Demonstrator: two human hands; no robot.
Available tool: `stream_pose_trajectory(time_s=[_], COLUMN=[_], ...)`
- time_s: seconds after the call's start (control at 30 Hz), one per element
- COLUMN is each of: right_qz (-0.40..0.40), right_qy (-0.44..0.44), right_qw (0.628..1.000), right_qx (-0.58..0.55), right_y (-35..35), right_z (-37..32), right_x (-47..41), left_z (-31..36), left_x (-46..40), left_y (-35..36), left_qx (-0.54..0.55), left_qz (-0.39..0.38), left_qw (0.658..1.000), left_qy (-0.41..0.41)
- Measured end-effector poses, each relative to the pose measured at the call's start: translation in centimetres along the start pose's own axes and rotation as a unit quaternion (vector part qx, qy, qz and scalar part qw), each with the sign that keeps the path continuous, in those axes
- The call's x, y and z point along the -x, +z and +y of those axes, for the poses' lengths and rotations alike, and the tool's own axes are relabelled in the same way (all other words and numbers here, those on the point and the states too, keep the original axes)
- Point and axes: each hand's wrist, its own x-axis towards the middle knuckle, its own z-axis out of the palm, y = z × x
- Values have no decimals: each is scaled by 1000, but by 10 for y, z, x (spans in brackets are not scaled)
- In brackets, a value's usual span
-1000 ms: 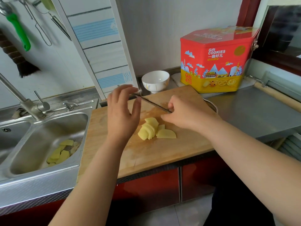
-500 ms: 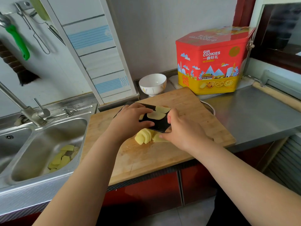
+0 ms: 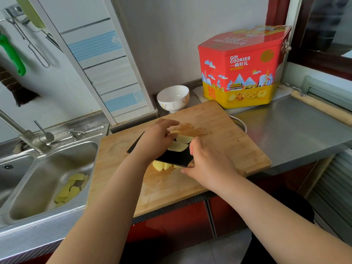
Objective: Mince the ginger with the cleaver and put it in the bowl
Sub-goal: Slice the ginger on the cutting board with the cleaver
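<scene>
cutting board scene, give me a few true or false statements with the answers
1. Ginger slices lie on the flat of the cleaver. True.
2. The white bowl already holds minced ginger. False: it looks empty.
3. The right hand holds the cleaver at its near end. True.
4. The left hand rests in the sink. False: it is over the cleaver, at the slices.
5. The cookie tin stands on the cutting board. False: it stands on the counter behind the board.
</scene>
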Motion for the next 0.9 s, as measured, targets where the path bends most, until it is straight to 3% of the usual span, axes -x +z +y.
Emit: stream_pose_trajectory(time_s=[0.1, 0.27, 0.5, 0.57, 0.67, 0.77, 0.8, 0.83, 0.9], right_qz=[6, 38, 42, 41, 47, 64, 73, 84, 109], right_qy=[0, -19, -42, -44, -35, 7, 29, 51, 83], right_qw=[1000, 998, 996, 996, 997, 998, 997, 995, 990], right_qx=[6, 53, 65, 63, 43, 0, -8, -13, -21], right_y=[-2, -2, 3, 2, -1, -3, -4, -5, -4], right_z=[0, -1, -3, -3, -1, 5, 7, 9, 15], right_x=[-1, 0, 5, 5, 3, -2, -6, -10, -18], left_z=[-4, 7, 16, 17, 11, -2, -8, -18, -36], left_x=[8, -3, -32, -32, -16, 21, 33, 43, 57], left_y=[-7, -2, 2, -8, -29, -41, -39, -31, -8], left_qx=[-32, -53, -80, -66, -14, 89, 100, 102, 74], left_qz=[-93, -22, -60, -24, 131, 340, 371, 360, 234], left_qw=[994, 997, 995, 997, 990, 935, 923, 927, 967], left_qy=[42, 49, 25, 21, 48, 48, 22, -10, -65])
